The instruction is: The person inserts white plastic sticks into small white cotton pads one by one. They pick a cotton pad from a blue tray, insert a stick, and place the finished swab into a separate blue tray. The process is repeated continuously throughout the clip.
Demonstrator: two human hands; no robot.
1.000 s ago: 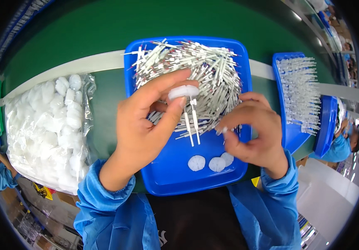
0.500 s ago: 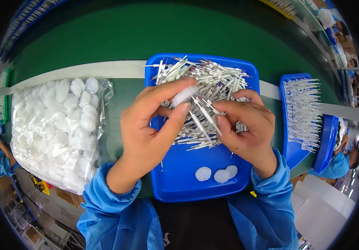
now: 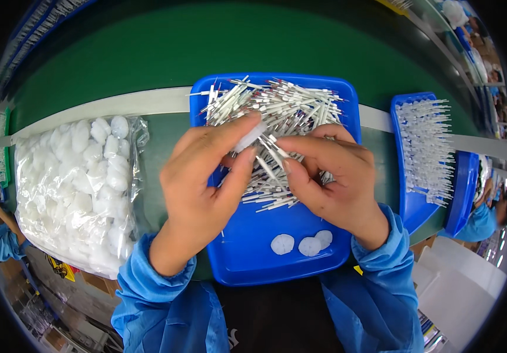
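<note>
Pinched between the thumb and index finger of my left hand (image 3: 197,176) is a white round disc (image 3: 250,137), tilted on edge, with thin white sticks standing out of its right face. My right hand (image 3: 338,179) is closed on a thin white stick (image 3: 275,154), its end close to the disc. Whether that end touches the disc is too small to tell. Below both hands stands a blue tray (image 3: 247,241). A pile of thin white sticks (image 3: 294,106), some with reddish tips, fills its far part. Several loose white discs (image 3: 309,246) lie near its front edge.
A clear plastic bag (image 3: 71,188) full of white discs lies on the green table (image 3: 159,53) at left. To the right, a blue bin (image 3: 409,212) holds disc-and-stick pieces in rows, beside another blue bin (image 3: 460,188). Other people in blue sleeves sit at both sides.
The whole view has shifted slightly, so tray and hands appear further left. My right fingers have moved a little closer to the disc, still holding a stick. The disc stays in my left hand.
</note>
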